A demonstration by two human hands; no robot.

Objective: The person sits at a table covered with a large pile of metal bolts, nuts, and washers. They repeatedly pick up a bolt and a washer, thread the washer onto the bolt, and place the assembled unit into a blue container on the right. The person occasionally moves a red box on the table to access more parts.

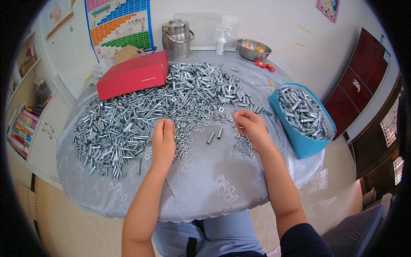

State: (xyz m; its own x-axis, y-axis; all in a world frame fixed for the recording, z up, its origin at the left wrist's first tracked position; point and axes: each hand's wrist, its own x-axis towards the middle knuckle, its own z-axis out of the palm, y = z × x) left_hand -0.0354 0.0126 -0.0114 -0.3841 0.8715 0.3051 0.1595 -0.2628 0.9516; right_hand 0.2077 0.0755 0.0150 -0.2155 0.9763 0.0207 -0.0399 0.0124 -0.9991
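Observation:
My left hand [163,140] is over the edge between a heap of shiny metal sleeves [115,128] and a band of loose nuts [184,143]. Its thumb and fingers are pressed together, and whatever they may hold is hidden. Across from it, my right hand [252,129] is closed in a pinch above more nuts [242,144] at the right; I cannot make out anything in its fingertips. Between the hands, two metal sleeves [219,132] lie side by side on the grey patterned tablecloth [205,180], apart from the heap.
A teal fabric bin [306,145] filled with metal sleeves stands at the right. A red box [135,77] rests on the heap's far left. Behind are a steel pot [176,40], a spray bottle [221,43], a steel bowl [253,50] and red wrapped pieces [265,66].

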